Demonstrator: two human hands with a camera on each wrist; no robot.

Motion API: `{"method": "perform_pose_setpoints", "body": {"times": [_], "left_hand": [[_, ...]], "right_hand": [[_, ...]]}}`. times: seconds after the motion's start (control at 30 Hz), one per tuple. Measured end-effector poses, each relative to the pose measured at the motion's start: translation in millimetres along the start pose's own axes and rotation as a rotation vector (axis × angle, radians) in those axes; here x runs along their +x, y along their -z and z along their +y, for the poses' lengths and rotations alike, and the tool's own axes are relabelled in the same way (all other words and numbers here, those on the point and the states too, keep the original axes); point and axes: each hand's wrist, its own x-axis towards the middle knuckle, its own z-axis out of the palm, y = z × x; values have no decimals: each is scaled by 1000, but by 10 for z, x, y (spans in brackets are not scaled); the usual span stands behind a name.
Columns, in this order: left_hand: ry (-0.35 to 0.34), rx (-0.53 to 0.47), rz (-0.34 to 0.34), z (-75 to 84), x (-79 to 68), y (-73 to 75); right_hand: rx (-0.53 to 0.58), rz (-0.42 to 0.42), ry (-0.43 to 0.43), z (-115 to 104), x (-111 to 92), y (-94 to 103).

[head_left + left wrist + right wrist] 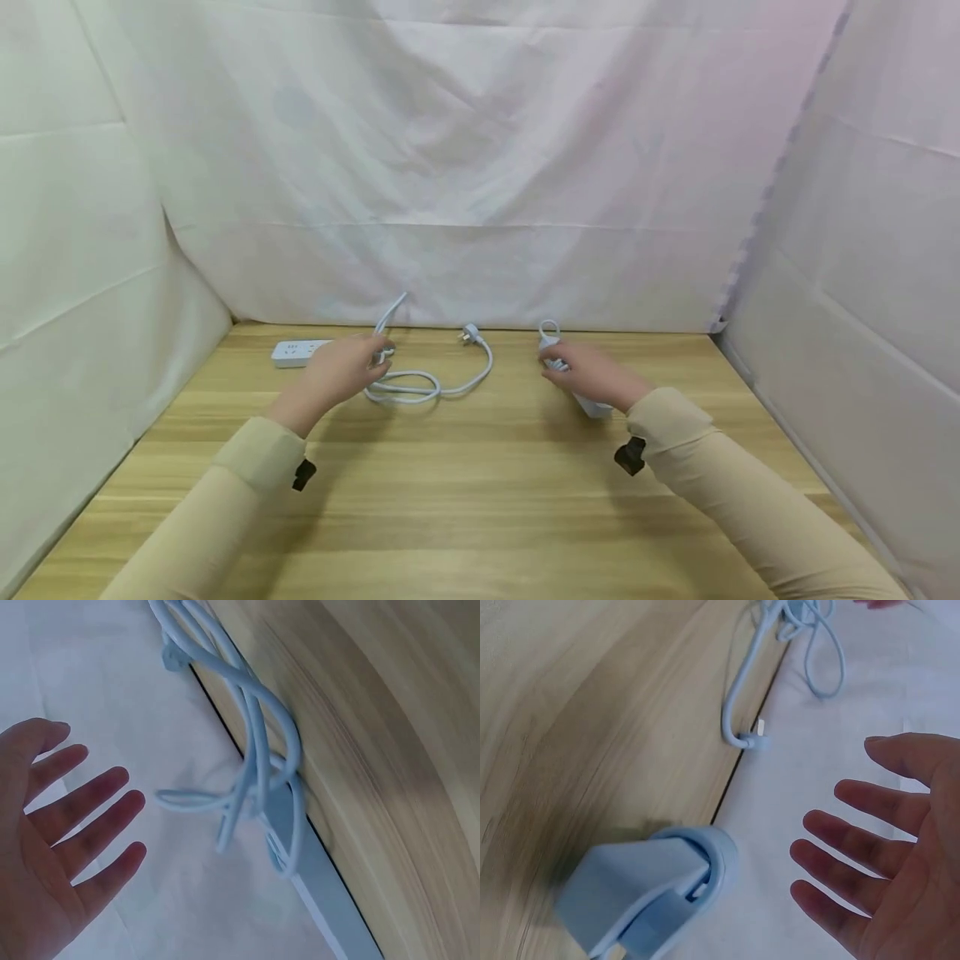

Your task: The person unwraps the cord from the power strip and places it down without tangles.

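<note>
A white power strip (292,353) lies at the back left of the table, with its cord (408,398) looped beside it and the plug (470,333) out to the right. Over the strip's right end and the bunched cord is my left hand (345,367). The left wrist view shows this hand (52,847) with relaxed, spread fingers, apart from the cord (289,724). On the right, my right hand (600,379) hovers over a second white power strip (592,408) and partly hides it. In the right wrist view its fingers are spread and hold nothing, beside the strip (630,885).
The wood-grain table (450,500) meets a white cloth backdrop (480,167) at its far edge. White cloth walls (75,250) stand on both sides. A small loop of cord (550,323) sticks up behind the second strip.
</note>
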Motion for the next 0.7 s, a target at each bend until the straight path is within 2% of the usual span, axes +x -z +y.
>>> {"method": "perform_pose_setpoints", "body": {"times": [0.1, 0.4, 0.7], "left_hand": [[-12, 25, 11, 105, -12, -3], [-85, 62, 37, 383, -43, -33], [-142, 89, 24, 713, 12, -118]], "right_hand": [[3, 26, -7, 73, -53, 56], [3, 46, -99, 375, -285, 189], [-58, 49, -88, 632, -383, 76]]}}
